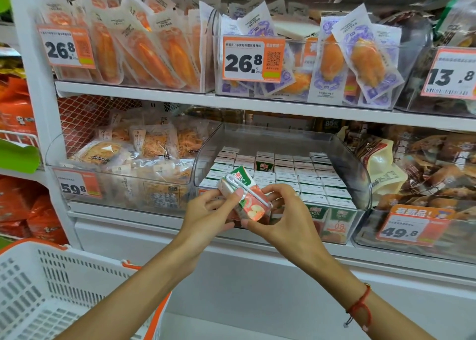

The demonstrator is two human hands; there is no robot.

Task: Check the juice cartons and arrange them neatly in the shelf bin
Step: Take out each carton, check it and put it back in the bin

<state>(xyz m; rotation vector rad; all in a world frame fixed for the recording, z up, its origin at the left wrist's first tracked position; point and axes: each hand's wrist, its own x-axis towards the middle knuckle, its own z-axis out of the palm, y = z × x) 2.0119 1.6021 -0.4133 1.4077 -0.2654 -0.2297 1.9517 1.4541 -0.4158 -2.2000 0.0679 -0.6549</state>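
Inspection step: one carton out of the bin, held in both hands at centre frame.

Small green-and-red cardboard juice carton with a wrapped straw on its side (243, 198) is tilted, gripped between left hand (206, 216) and right hand (280, 216); fingers of both curl round its ends, thumbs on the near faces. It sits just in front of the clear plastic shelf bin (360, 174) at mid-frame, where the matching cartons stand upright in tight rows (296, 174). One carton in a back row (264, 165) shows its green face instead of a white top, so looks out of line. White plastic shopping basket with orange trim (51, 288) sits lower left. Judgement: check under way; next move needs the carton turned upright and slotted into a gap at the front left, aligned with the rows.
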